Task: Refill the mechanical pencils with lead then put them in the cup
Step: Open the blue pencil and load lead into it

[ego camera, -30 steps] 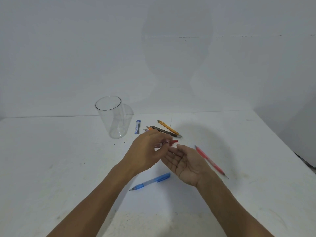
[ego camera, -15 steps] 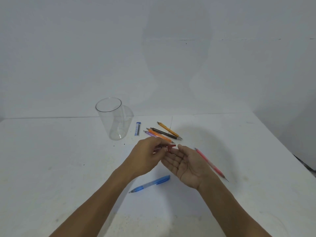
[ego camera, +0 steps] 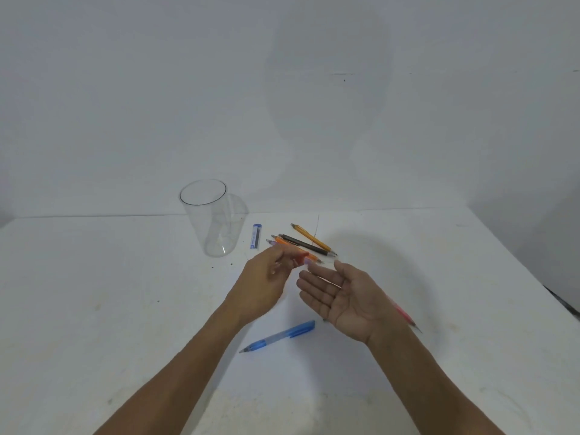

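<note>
The left hand (ego camera: pixel 266 284) pinches a blurred red piece (ego camera: pixel 300 255); the right hand (ego camera: pixel 348 296) lies spread, palm up. Pencils (ego camera: pixel 306 243) lie near the table's (ego camera: pixel 94 309) far edge, near the cup (ego camera: pixel 207 221). They look light and slick, likely best pinched mid-barrel.

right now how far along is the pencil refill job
Nothing looks finished: the cup stands empty. In hand: the left hand pinches a blurred red piece beside the open right hand. Left: the blue pencil, red pencil and the pencil cluster beside the lead case all lie on the table.
</note>
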`<state>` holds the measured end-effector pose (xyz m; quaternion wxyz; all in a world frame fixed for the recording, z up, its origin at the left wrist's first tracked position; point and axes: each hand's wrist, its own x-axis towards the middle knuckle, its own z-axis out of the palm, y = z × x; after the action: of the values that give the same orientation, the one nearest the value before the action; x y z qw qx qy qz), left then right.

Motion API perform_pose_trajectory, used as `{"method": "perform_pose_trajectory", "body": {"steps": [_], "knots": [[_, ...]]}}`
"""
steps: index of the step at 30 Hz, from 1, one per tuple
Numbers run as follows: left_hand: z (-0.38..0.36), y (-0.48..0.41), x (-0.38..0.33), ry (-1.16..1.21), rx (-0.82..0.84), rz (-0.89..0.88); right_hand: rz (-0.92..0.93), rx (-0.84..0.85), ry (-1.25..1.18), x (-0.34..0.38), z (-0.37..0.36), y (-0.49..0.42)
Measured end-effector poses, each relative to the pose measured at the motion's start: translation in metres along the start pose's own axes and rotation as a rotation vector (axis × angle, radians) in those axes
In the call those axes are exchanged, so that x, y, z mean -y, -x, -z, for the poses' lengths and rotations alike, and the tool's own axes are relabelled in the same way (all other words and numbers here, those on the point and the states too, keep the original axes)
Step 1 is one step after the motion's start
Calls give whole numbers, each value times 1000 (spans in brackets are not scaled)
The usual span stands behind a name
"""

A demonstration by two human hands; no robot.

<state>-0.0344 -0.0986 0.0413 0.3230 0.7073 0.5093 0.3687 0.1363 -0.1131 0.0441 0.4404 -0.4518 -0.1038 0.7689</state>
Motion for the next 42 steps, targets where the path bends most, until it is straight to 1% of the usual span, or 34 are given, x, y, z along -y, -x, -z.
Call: {"method": "perform_pose_trajectory", "body": {"steps": [2, 3, 5, 9, 15, 20, 23, 25, 29, 33, 36, 42], "knots": [[0, -4, 5, -489, -23, -350, -22, 9, -21, -2, 1, -1], [0, -5, 3, -659, -29, -433, -33, 18, -39, -3, 1, -1], [-3, -4, -4, -809, -7, -471, -53, 37, -97, -5, 0, -2], [-11, -1, -8, -931, 24, -540, -38, 58, -152, -6, 0, -4], [-13, 0, -5, -763, 16, -493, 4, 87, -97, -5, 2, -1], [-19, 3, 3, -649, -1, -406, -9, 129, 96, 8, 3, 4], [-21, 4, 3, -469, -25, -315, -16, 160, 187, 19, 1, 6], [-22, 6, 1, -390, -38, -226, 3, 171, 256, 22, 0, 7], [-26, 8, -2, -289, -36, -106, 80, 163, 363, 22, -2, 7], [-29, 7, -3, -191, -45, -74, 152, 125, 477, 19, -2, 5], [-29, 8, -7, -122, -48, -15, 216, 71, 586, 18, -2, 2], [-26, 6, -8, 61, -25, 131, 420, -18, 733, 18, 5, 2]]}}
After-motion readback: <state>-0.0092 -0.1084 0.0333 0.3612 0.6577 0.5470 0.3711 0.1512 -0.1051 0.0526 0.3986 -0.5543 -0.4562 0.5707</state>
